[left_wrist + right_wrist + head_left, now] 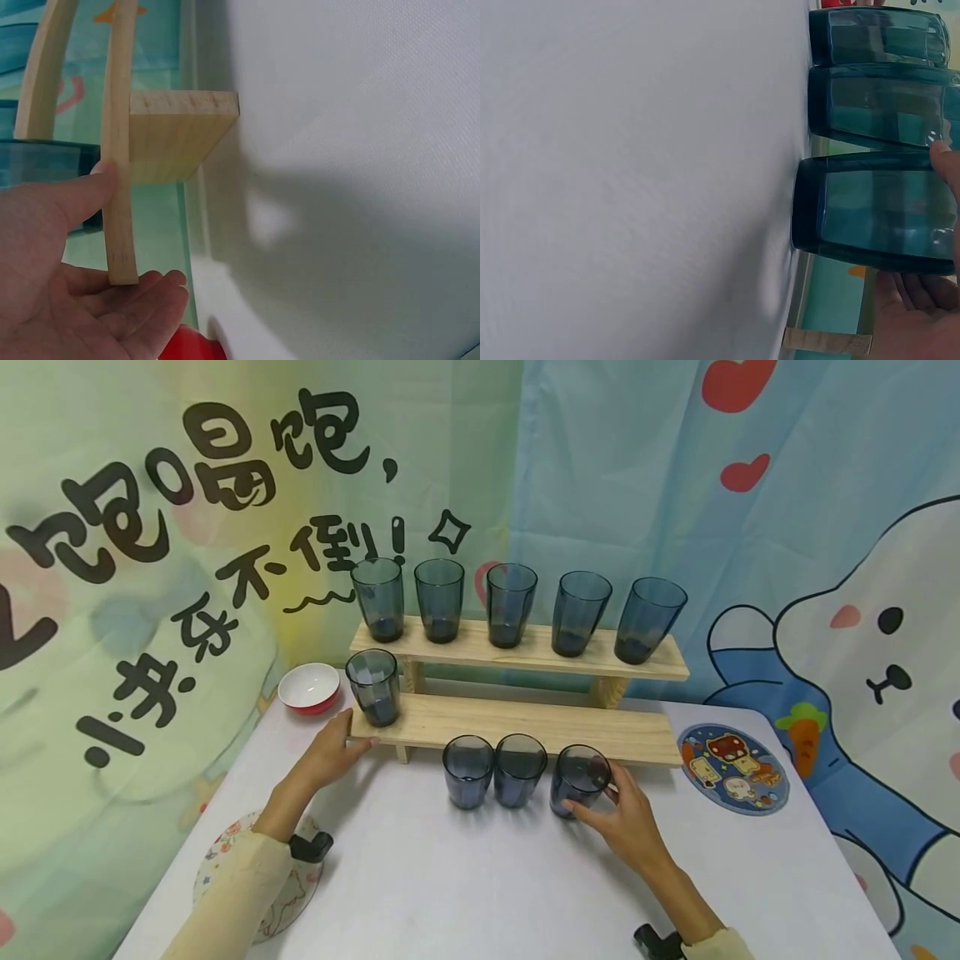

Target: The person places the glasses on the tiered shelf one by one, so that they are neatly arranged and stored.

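My left hand rests at the left end of the lower shelf of a two-tier wooden stand. In the left wrist view its thumb touches the board's front edge, with relaxed fingers spread past the end. Just above that hand, a blue-grey glass stands on the lower shelf. My right hand grips another glass, upright at the table's surface in front of the stand, thumb on the near side and fingers behind. To its left, two similar glasses stand close together.
Several more glasses stand in a row on the upper shelf. A red-and-white bowl sits left of the stand, a blue patterned round mat to its right. Another round mat lies under the left forearm. Printed curtains hang behind the white table.
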The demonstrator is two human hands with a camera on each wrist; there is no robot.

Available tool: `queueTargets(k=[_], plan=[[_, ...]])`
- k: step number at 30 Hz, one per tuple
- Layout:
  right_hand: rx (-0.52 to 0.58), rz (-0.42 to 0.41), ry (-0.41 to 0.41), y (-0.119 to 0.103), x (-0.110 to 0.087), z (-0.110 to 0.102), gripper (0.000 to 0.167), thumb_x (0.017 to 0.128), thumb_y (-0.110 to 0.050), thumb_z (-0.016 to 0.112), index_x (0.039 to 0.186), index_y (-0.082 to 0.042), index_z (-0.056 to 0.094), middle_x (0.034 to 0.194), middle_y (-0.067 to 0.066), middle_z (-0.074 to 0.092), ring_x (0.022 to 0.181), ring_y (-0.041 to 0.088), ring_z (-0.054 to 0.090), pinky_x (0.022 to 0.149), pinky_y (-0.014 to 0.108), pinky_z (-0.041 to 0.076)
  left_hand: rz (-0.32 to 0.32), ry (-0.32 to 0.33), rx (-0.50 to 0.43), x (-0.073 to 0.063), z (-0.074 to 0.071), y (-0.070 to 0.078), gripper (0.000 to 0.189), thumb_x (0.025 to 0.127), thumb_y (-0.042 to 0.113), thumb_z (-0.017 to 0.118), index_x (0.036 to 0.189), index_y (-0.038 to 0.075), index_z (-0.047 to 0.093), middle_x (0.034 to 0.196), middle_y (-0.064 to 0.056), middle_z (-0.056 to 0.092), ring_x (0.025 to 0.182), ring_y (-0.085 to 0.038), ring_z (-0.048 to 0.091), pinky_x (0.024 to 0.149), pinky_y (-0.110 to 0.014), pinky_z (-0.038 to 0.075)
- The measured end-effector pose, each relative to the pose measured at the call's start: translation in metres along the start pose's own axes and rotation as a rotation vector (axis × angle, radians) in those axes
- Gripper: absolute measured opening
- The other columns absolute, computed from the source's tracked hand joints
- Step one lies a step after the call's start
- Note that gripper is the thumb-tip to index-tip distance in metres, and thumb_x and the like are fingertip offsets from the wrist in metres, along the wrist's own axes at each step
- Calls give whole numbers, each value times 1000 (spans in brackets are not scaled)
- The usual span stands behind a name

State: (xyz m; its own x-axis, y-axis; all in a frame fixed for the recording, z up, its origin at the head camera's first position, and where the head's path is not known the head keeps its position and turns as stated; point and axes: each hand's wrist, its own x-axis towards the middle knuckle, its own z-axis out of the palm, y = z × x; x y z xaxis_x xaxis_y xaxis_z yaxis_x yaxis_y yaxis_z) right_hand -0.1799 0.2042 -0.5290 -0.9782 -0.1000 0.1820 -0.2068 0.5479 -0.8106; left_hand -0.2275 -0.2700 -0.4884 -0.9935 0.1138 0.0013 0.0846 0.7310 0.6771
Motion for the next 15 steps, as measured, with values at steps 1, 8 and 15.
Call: queueTargets(k=[1,8,15], plan=[[-1,-2,2,0,0,0,92,81,-31,94,153,-1,45,145,21,53,138,42,53,116,54,45,-2,0,-6,0,0,0,72,106,24,66,154,-17,32,153,-40,43,146,-54,40,123,-63,31],[-2,-11,-2,-2,0,1,90,81,-28,94,153,-2,46,145,20,54,139,42,54,115,51,45,11,13,-1,-3,-1,-1,77,104,30,66,153,-18,31,151,-42,43,144,-56,41,120,-69,30],[2,-18,-23,-5,0,-5,86,84,-29,92,152,-1,47,146,21,55,140,41,53,116,49,43,5,0,-11,0,0,-4,75,105,24,66,156,-17,29,154,-40,42,147,-54,40,123,-64,31]])
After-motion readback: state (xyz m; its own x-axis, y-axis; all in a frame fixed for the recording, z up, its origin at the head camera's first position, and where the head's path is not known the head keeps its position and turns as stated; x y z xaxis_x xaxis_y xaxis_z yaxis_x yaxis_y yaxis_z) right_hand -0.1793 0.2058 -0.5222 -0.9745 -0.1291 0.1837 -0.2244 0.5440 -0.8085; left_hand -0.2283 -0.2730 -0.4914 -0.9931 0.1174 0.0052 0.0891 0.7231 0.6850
